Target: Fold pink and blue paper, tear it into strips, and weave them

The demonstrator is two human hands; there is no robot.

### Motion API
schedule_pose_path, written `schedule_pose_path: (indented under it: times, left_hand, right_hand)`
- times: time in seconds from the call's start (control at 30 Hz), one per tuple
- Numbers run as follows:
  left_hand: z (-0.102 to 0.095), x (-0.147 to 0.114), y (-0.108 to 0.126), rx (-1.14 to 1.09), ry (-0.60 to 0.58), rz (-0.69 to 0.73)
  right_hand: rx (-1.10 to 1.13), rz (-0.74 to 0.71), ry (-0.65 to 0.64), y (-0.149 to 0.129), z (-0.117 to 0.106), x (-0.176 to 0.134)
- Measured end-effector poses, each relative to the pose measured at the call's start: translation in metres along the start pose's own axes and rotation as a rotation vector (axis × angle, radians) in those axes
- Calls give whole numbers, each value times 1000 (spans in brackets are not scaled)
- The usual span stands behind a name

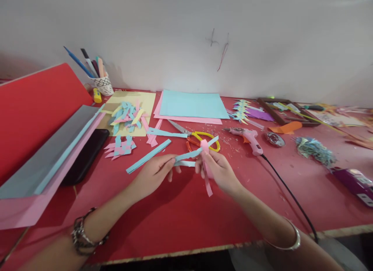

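Note:
My left hand point(159, 172) pinches a light blue paper strip point(188, 154) that is folded over into a loop. At the strip's other end my right hand point(218, 168) grips it together with a pink paper strip point(204, 145), which crosses the blue one and hangs below my fingers. Just behind lies a pair of scissors point(201, 140) with yellow and red handles. Loose blue strips point(149, 156) rest on the red table to the left. A small woven piece of pink and blue paper point(122, 147) sits farther left.
Cut strips point(128, 115) are heaped on yellow paper, beside blue sheets point(192, 104). A pink glue gun point(247, 138) with a black cord lies at right. Further around are a black phone point(87, 158), a pen cup point(102, 84) and a purple stapler-like object point(354, 183).

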State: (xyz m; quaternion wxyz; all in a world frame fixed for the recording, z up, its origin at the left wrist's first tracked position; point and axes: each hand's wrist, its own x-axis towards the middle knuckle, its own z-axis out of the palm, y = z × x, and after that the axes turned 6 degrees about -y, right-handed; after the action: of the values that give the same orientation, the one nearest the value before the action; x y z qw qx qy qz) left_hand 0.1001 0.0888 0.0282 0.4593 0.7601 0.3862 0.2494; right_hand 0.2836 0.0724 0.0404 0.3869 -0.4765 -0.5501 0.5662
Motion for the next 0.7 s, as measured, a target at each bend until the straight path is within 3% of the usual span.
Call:
schedule_pose_path:
  times: [0.2, 0.43, 0.7]
  left_hand:
    - [-1, -1, 5, -72, 120, -78]
    - [1, -2, 6, -103, 164, -60]
    - [3, -3, 4, -108, 158, -55]
  right_hand:
    - [44, -33, 73, 3, -2, 1]
    - [-10, 16, -245, -1, -2, -1]
    - [31, 88, -333, 1, -1, -1]
